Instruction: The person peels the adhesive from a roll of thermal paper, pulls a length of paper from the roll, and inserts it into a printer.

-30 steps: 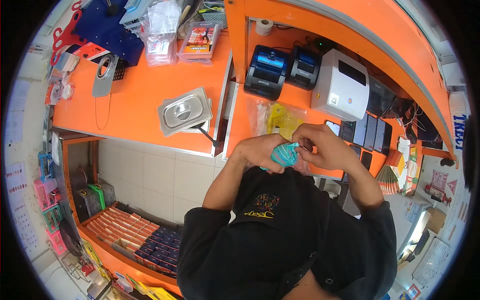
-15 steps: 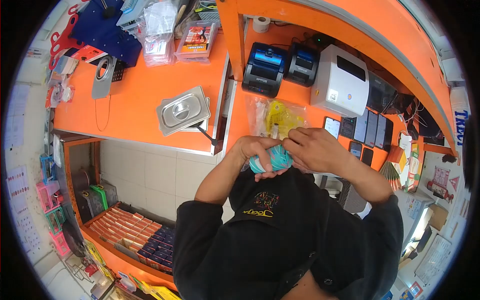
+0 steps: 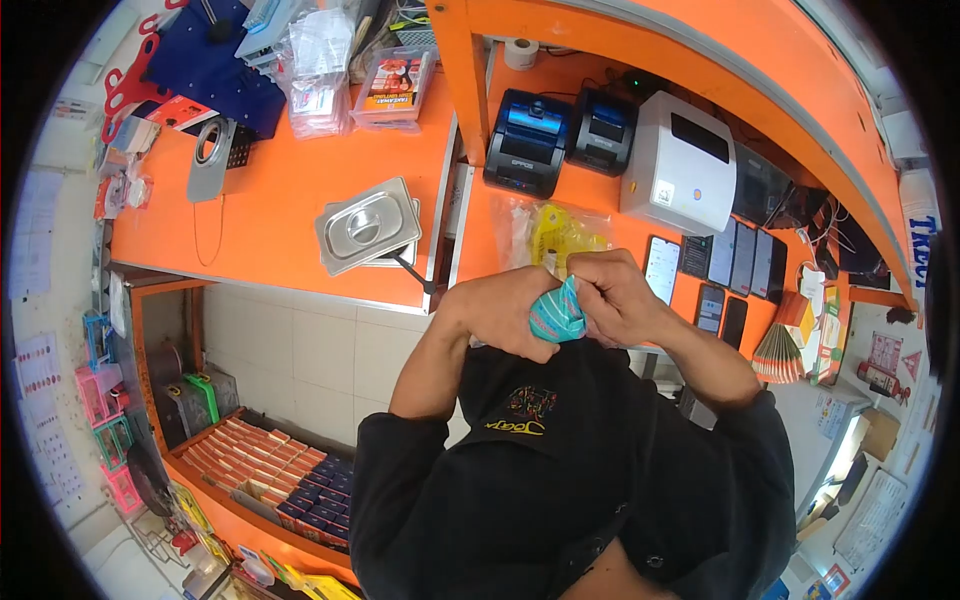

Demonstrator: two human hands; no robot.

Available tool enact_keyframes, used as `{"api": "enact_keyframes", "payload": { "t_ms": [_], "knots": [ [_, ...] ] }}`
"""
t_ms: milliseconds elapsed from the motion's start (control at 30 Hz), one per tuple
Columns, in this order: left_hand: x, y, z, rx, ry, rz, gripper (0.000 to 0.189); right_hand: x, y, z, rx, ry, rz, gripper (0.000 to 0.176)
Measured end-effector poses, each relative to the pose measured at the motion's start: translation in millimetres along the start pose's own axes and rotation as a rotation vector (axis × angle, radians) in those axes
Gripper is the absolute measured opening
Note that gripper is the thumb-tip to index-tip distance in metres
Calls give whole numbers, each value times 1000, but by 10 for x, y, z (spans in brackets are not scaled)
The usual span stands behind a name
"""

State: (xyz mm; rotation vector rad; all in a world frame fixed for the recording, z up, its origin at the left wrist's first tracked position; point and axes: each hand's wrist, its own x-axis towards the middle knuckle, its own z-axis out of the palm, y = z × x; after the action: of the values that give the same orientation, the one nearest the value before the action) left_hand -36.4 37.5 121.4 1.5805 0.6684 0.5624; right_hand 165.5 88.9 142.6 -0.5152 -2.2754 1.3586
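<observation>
A small teal bundle with a striped pattern (image 3: pixel 556 315) is between my hands, close to the chest of the black shirt. My left hand (image 3: pixel 502 312) wraps around it from the left, its fingers closed. My right hand (image 3: pixel 622 298) is closed at the bundle's right side, pinching a pointed edge of the teal wrapping that sticks up. Whether anything is inside the wrapping is hidden. Just beyond the hands, a clear plastic bag with yellow contents (image 3: pixel 562 238) lies on the orange counter (image 3: pixel 590 195).
Two black printers (image 3: pixel 527 145) and a white printer (image 3: pixel 680 165) stand at the back. Several phones (image 3: pixel 742 262) lie to the right. On the left counter are metal lids (image 3: pixel 368 228) and a plastic box (image 3: pixel 395 88). Boxes (image 3: pixel 262 460) fill a lower shelf.
My left hand has turned over the bundle, its back now facing up and covering more of it. A pointed edge of wrapping now stands up by my right hand.
</observation>
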Motion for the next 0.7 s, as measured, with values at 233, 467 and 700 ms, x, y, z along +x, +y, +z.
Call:
{"api": "enact_keyframes", "payload": {
  "t_ms": [233, 467, 700],
  "knots": [
    [62, 1, 107, 433, 571, -140, 41, 19, 9, -169, 36, 381, 187, 11],
    [299, -26, 324, 480, 721, -270, 48, -83, 102, -26, 105, 270, 194, 14],
    [441, -513, 496, 72, 744, 163, 42, -128, 168, 16, -329, 289, -212, 13]
  ]
}}
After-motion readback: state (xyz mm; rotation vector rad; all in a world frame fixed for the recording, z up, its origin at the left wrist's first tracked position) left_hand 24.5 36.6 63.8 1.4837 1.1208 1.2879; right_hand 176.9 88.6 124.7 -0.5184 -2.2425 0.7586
